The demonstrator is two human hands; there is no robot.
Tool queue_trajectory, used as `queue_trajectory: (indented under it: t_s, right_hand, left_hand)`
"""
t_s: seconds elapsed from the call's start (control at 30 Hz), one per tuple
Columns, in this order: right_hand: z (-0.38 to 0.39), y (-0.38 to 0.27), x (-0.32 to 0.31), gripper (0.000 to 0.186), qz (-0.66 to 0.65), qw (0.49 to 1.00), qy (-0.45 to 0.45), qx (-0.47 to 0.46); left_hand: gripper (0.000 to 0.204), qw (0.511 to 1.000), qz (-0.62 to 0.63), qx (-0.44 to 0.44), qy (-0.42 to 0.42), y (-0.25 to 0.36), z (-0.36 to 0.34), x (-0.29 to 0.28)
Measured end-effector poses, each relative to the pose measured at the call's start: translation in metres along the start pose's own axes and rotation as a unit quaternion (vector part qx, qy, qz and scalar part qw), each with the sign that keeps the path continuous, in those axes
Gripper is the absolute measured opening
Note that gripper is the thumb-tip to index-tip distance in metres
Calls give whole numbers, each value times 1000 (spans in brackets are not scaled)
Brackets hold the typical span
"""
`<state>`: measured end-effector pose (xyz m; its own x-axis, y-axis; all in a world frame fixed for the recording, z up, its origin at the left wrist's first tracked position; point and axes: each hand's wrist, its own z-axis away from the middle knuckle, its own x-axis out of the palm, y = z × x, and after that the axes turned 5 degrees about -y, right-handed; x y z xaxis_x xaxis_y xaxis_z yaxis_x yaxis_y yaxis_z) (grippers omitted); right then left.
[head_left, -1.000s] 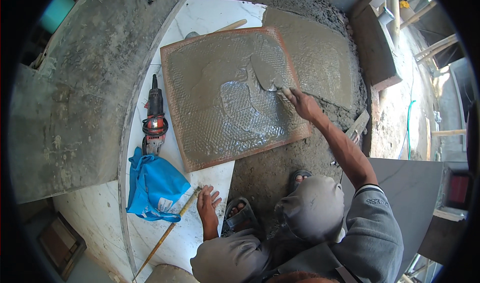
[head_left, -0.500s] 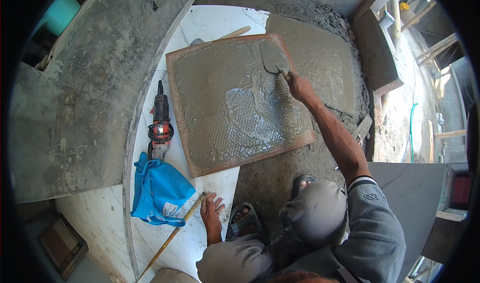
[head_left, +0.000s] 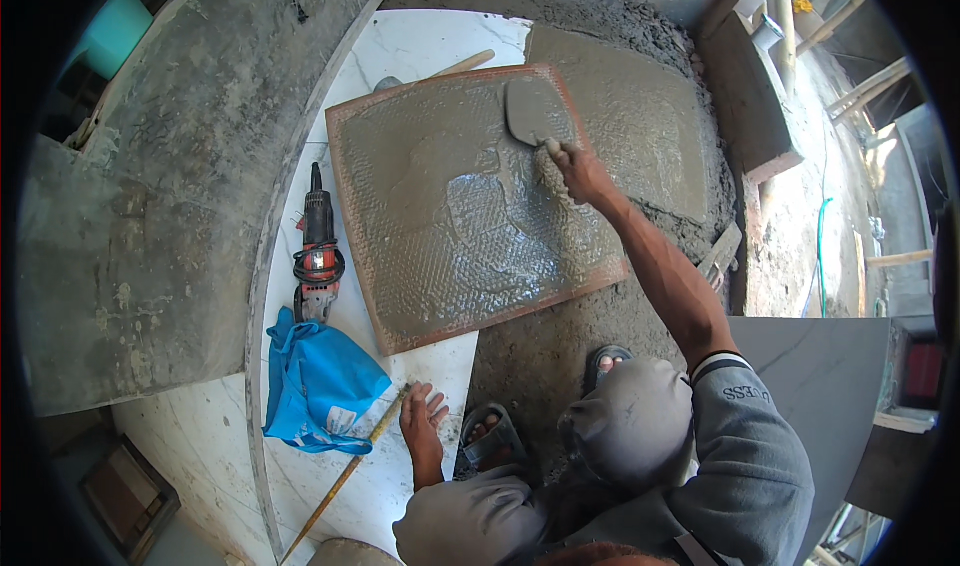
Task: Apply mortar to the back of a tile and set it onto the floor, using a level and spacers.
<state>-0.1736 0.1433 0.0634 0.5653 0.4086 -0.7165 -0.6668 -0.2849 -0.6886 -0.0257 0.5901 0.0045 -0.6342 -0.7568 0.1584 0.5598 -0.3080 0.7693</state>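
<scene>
My right hand [head_left: 582, 173] grips the handle of a trowel [head_left: 532, 113]. Its blade lies against the grey wet cement near the far right corner of a large tile [head_left: 350, 236]. The tile's brownish edge shows around the spread cement, and a bumpy grid pattern comes through, most clearly at the near side. My left hand [head_left: 424, 418] is down by my left knee, its fingers loosely stretched and apart, beside the end of a thin stick [head_left: 345, 476]. Whether it touches the stick I cannot tell.
Left of the tile lie a red and black angle grinder [head_left: 318, 251] with coiled cord and a blue bag [head_left: 322, 386], both on white marbled tiling [head_left: 400, 41]. Beyond the tile's right side is smoothed wet mortar [head_left: 650, 116]. A concrete wall [head_left: 150, 196] stands on the left.
My right hand and the trowel have moved slightly left across the cement, and the blade has turned and tilted. My left hand stays in place.
</scene>
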Motion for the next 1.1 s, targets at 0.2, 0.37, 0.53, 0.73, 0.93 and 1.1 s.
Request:
queue_trajectory:
  t_s: [0.2,0.37,0.53,0.73,0.93,1.1]
  right_hand:
    - [70,11,2,48,88,996,-24,-8]
    - [146,35,0,45,32,997,-48,57]
    - [189,26,10,43,67,992,-94,46]
    - [182,-13,-11,36,39,991,49,-116]
    - [150,-24,14,45,54,996,-55,-40]
    - [128,-13,40,33,137,989,-56,-28]
  left_hand:
    - [52,1000,7,-1,8,-1,4,-5]
    - [51,1000,20,-15,17,-2,2,-6]
    - [52,1000,22,-6,-17,1,-7,-2]
    - [50,999,52,13,3,0,4,-11]
    - [49,998,60,-4,7,-8,17,-13]
    - [50,999,48,2,-2,-16,22,-13]
